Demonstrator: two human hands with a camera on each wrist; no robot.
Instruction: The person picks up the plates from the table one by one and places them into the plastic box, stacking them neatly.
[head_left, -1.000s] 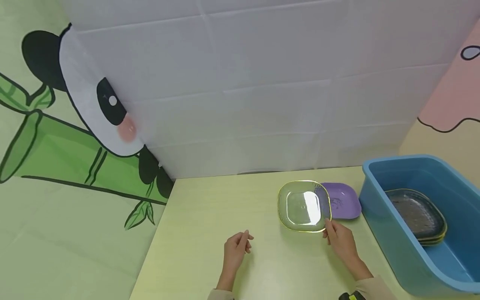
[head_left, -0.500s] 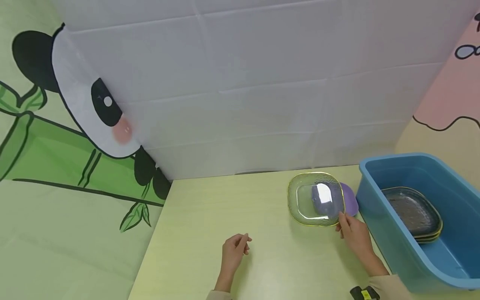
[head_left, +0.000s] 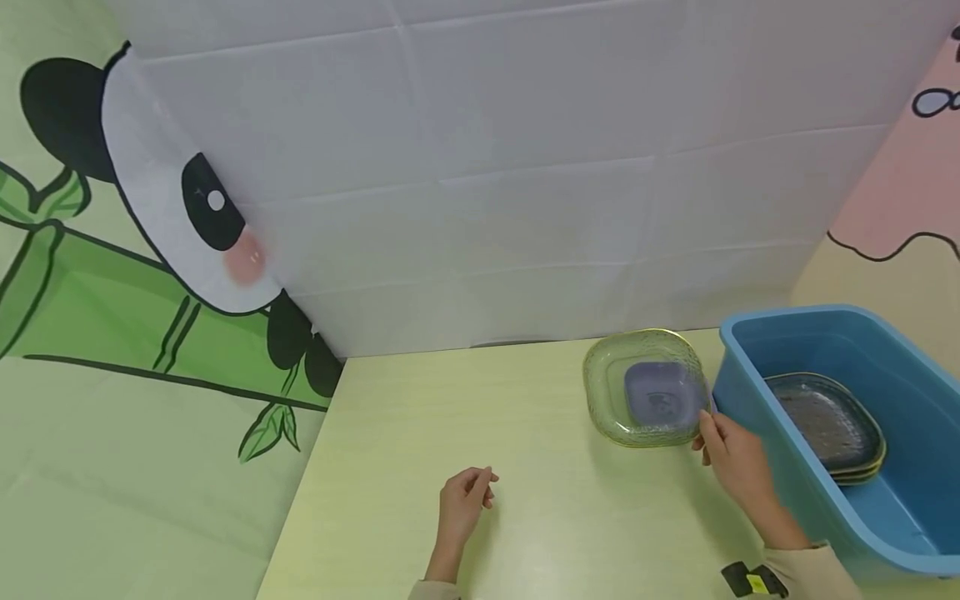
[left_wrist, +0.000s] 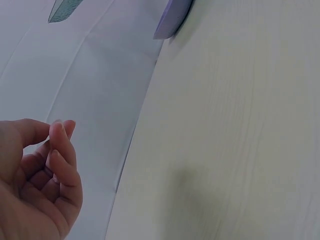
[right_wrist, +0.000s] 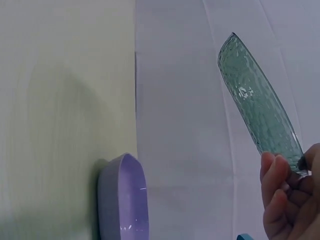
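My right hand (head_left: 738,462) pinches the near right corner of a clear square plate (head_left: 609,392) with a gold rim, thumb on top. The plate hangs above the table, apart from it. Beneath it sits a purple dish (right_wrist: 134,200), which shows through the plate in the head view and stands on the table in the right wrist view. Left of them my left hand (head_left: 461,504) hovers over the table with loosely curled fingers and nothing in them. In the left wrist view, its thumb lies close to the index finger (left_wrist: 62,142).
A blue tub (head_left: 772,446) stands at the table's right side, near my right forearm. Inside it lies a stack of dark gold-rimmed plates (head_left: 825,425). The pale table (head_left: 420,417) ends at a white cloth backdrop (head_left: 525,208), with printed cloth on the left.
My right hand has carried the clear plate to the right and slightly farther away, so that it now covers the purple dish from above. The left hand has barely moved.
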